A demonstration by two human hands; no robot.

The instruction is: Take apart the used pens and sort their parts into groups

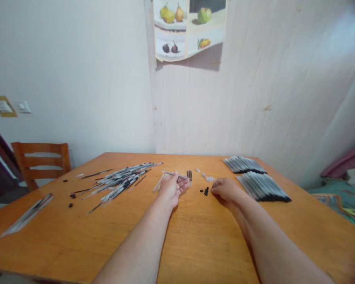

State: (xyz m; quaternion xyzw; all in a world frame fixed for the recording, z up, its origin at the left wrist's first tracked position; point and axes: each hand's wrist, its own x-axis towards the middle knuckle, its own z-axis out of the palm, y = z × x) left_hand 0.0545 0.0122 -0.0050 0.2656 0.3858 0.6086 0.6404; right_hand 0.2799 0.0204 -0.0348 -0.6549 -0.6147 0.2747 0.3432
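Note:
My left hand point(172, 188) lies palm up on the wooden table point(177, 244), fingers curled round a clear pen barrel point(174, 174) that sticks out to the left. My right hand point(225, 188) rests closed on the table, its fingertips pinched beside a few small black caps point(205, 191). Whether it grips one of them I cannot make out. A short bunch of black refills point(189, 174) lies just past my left fingers. A few small clear pen parts point(207, 177) lie beyond the caps.
A loose heap of pen barrels and refills point(121, 181) spreads at the left, with black caps point(71, 196) scattered nearby. Two stacks of assembled pens point(262, 185) sit at the right. A plastic sleeve point(28, 215) lies at the left edge; a wooden chair point(41, 157) stands behind.

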